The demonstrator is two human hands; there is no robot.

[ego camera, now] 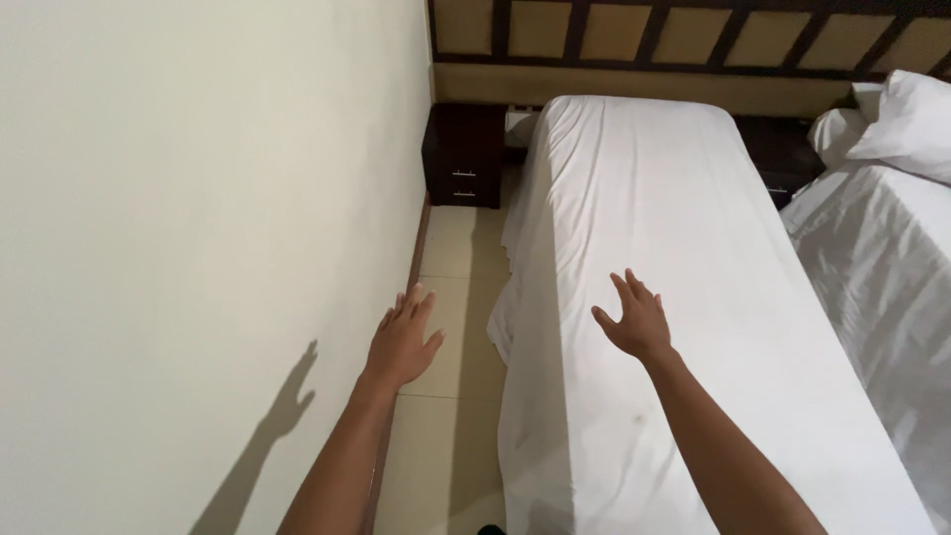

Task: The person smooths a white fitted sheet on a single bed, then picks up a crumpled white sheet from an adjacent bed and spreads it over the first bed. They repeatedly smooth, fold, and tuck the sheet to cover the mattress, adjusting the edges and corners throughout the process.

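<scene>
Bed sheet: white sheet (654, 228) spread over the near single bed, reaching from the headboard end down to the bottom edge of the view and hanging over the bed's left side toward the floor.
Sheet and right hand: the right hand (637, 320) is held over the sheet's middle, slightly left of the bed's centre line; whether the palm touches the cloth cannot be told.
Right hand state: spread wide, fingers fanned, holding nothing.
Sheet and left hand: the left hand (404, 340) is off the bed, over the strip of tiled floor (446, 396) between the wall (198, 198) and the sheet's hanging edge, just beside that edge but apart from it.
Left hand state: flat and open, fingers together and pointing forward, holding nothing.
Shadow: one hand-and-arm shadow (277, 426) falls on the wall to the left of the left forearm.
Beds counted: two, the near bed and a second bed (882, 258) at the right, also covered in white.
Pillows counted: two white pillows (906, 124) seem to be piled at the head of the second bed; the count is uncertain.
Nightstands counted: two dark ones, one nightstand (464, 154) left of the near bed with two drawers, another (778, 154) between the beds.
Headboard: one panelled headboard (693, 35) runs along the far wall.
</scene>
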